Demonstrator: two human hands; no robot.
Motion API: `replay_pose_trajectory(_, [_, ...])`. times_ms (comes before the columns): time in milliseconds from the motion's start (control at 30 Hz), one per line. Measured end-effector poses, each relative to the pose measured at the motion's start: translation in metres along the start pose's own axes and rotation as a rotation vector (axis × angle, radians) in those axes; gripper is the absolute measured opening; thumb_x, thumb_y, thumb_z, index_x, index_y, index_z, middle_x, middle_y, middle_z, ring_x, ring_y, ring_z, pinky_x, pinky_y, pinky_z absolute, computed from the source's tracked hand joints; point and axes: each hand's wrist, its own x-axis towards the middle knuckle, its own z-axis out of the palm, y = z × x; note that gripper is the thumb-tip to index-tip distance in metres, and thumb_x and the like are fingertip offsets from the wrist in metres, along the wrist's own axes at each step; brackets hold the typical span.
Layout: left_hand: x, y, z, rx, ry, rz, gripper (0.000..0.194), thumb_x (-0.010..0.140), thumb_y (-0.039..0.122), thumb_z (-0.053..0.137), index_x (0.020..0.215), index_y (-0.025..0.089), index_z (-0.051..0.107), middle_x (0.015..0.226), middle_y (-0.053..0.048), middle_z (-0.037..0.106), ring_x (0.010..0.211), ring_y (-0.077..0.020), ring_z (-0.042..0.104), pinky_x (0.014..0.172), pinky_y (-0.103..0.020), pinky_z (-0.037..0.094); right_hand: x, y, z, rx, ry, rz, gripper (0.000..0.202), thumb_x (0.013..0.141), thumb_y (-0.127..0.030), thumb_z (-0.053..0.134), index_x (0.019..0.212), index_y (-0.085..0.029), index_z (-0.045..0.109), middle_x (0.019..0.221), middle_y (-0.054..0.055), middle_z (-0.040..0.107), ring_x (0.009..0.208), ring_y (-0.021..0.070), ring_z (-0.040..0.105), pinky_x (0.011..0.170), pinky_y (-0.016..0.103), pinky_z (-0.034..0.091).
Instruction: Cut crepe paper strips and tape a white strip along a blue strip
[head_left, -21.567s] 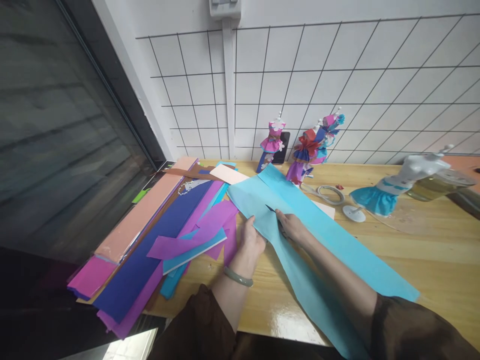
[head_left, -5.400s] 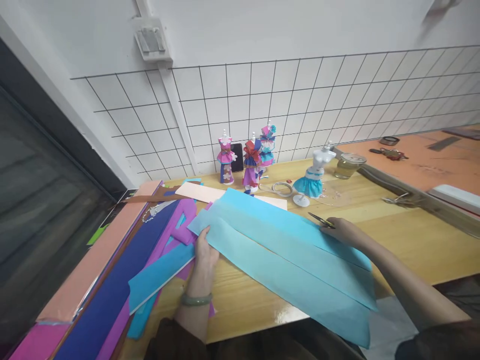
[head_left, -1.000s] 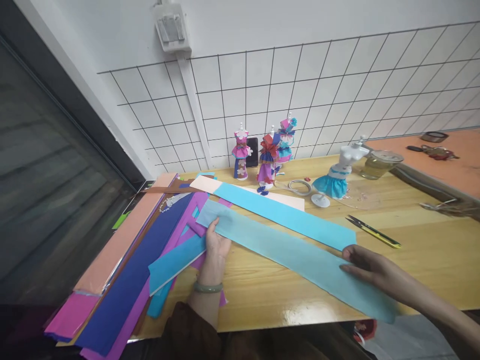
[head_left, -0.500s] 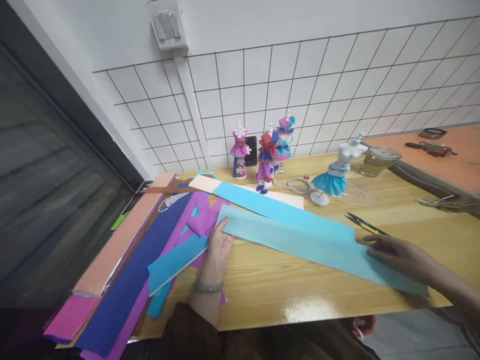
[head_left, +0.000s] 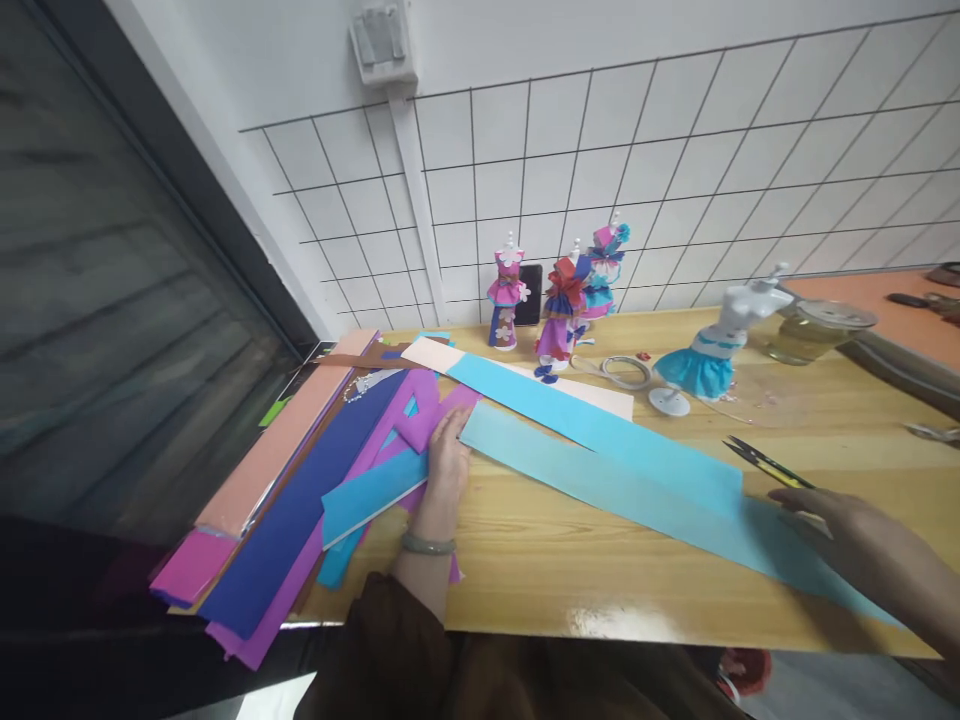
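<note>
My left hand (head_left: 450, 455) touches the left end of a long, pale-blue paper strip (head_left: 555, 462) on the wooden table (head_left: 525, 570); whether pinched, I cannot tell. My right hand (head_left: 855, 535), fingers parted, overlies the strip's right portion, beside black-and-yellow snips (head_left: 772, 465).

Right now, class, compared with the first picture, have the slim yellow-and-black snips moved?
Yes: the snips have gone rightward, from left of the base of the blue-skirted white mannequin to its right.
</note>
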Motion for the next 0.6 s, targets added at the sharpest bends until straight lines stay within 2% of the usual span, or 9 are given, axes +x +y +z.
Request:
replay_pose_trajectory(67, [0.0, 0.01, 0.0, -0.049, -0.002, 0.065, 0.022, 0.079, 0.023, 0.051, 0.096, 0.011, 0.056, 0.109, -0.016, 0.058, 0.103, -0.0195, 0.055, 0.091, -0.033, 0.041, -0.002, -0.02, -0.001, 0.057, -0.024, -0.171, 0.038, 0.079, -0.046, 0.038, 0.086, -0.02, 0.065, 0.09, 0.01, 0.066, 0.076, 0.0227, 0.061, 0.065, 0.034, 0.046])
replay_pose_trajectory(133, [-0.002, 0.022, 0.0, -0.093, -0.031, 0.116, 0.025, 0.08, 0.028, 0.05, 0.097, 0.011, 0.056, 0.112, -0.016, 0.056, 0.105, -0.0197, 0.054, 0.093, -0.033, 0.04, -0.007, -0.053, -0.006, 0.151, 0.02, -0.254, 0.034, 0.08, -0.043, 0.042, 0.089, -0.016, 0.062, 0.093, 0.013, 0.063, 0.085, 0.0232, 0.059, 0.077, 0.036, 0.045])
replay_pose_trajectory(233, [-0.005, 0.043, -0.001, -0.13, -0.039, 0.176, 0.029, 0.08, 0.034, 0.048, 0.096, 0.011, 0.056, 0.108, -0.016, 0.058, 0.102, -0.0206, 0.055, 0.091, -0.035, 0.04, -0.016, -0.117, -0.017, 0.324, -0.057, -0.427, 0.026, 0.085, -0.029, 0.038, 0.102, -0.019, 0.055, 0.104, 0.01, 0.058, 0.094, 0.0195, 0.055, 0.077, 0.032, 0.046])
replay_pose_trajectory(333, [-0.01, 0.061, -0.007, -0.08, 0.019, 0.243, 0.028, 0.08, 0.035, 0.047, 0.093, 0.012, 0.057, 0.094, -0.013, 0.063, 0.092, -0.0194, 0.06, 0.085, -0.036, 0.043, -0.022, -0.175, -0.031, 0.431, -0.169, -0.579, 0.025, 0.084, -0.025, 0.043, 0.106, -0.021, 0.053, 0.11, 0.009, 0.055, 0.101, 0.0196, 0.051, 0.083, 0.033, 0.045])
replay_pose_trajectory(367, [-0.013, 0.067, -0.01, -0.014, 0.044, 0.267, 0.025, 0.079, 0.033, 0.049, 0.091, 0.013, 0.058, 0.088, -0.011, 0.064, 0.086, -0.0182, 0.061, 0.081, -0.034, 0.045, -0.023, -0.188, -0.033, 0.461, -0.154, -0.607, 0.024, 0.084, -0.024, 0.043, 0.105, -0.021, 0.053, 0.108, 0.009, 0.056, 0.101, 0.0194, 0.051, 0.083, 0.033, 0.045])
replay_pose_trajectory(433, [-0.021, 0.075, -0.019, 0.203, 0.086, 0.282, 0.018, 0.074, 0.028, 0.055, 0.084, 0.014, 0.06, 0.077, -0.007, 0.065, 0.074, -0.0155, 0.062, 0.074, -0.03, 0.046, -0.023, -0.205, -0.035, 0.49, -0.161, -0.646, 0.023, 0.084, -0.023, 0.043, 0.103, -0.02, 0.055, 0.106, 0.009, 0.057, 0.099, 0.0193, 0.052, 0.083, 0.034, 0.045])
replay_pose_trajectory(500, [-0.033, 0.078, -0.03, 0.468, 0.111, 0.242, 0.01, 0.067, 0.02, 0.063, 0.074, 0.014, 0.062, 0.069, -0.006, 0.064, 0.071, -0.0155, 0.06, 0.074, -0.027, 0.045, -0.023, -0.209, -0.03, 0.506, -0.13, -0.646, 0.022, 0.084, -0.022, 0.043, 0.102, -0.02, 0.056, 0.103, 0.009, 0.059, 0.097, 0.0191, 0.053, 0.081, 0.034, 0.046])
replay_pose_trajectory(533, [-0.041, 0.077, -0.035, 0.575, 0.116, 0.232, 0.008, 0.062, 0.017, 0.066, 0.069, 0.015, 0.063, 0.07, -0.006, 0.063, 0.078, -0.0177, 0.059, 0.078, -0.028, 0.043, -0.024, -0.209, -0.026, 0.51, -0.109, -0.635, 0.022, 0.084, -0.022, 0.043, 0.101, -0.02, 0.057, 0.102, 0.009, 0.059, 0.096, 0.019, 0.054, 0.081, 0.034, 0.047])
replay_pose_trajectory(600, [-0.056, 0.07, -0.044, 0.765, 0.112, 0.281, 0.02, 0.052, 0.013, 0.072, 0.069, 0.019, 0.065, 0.083, -0.007, 0.064, 0.101, -0.024, 0.051, 0.094, -0.033, 0.033, -0.026, -0.206, -0.016, 0.512, -0.075, -0.607, 0.021, 0.083, -0.021, 0.045, 0.1, -0.019, 0.058, 0.1, 0.009, 0.059, 0.094, 0.0192, 0.055, 0.08, 0.035, 0.047])
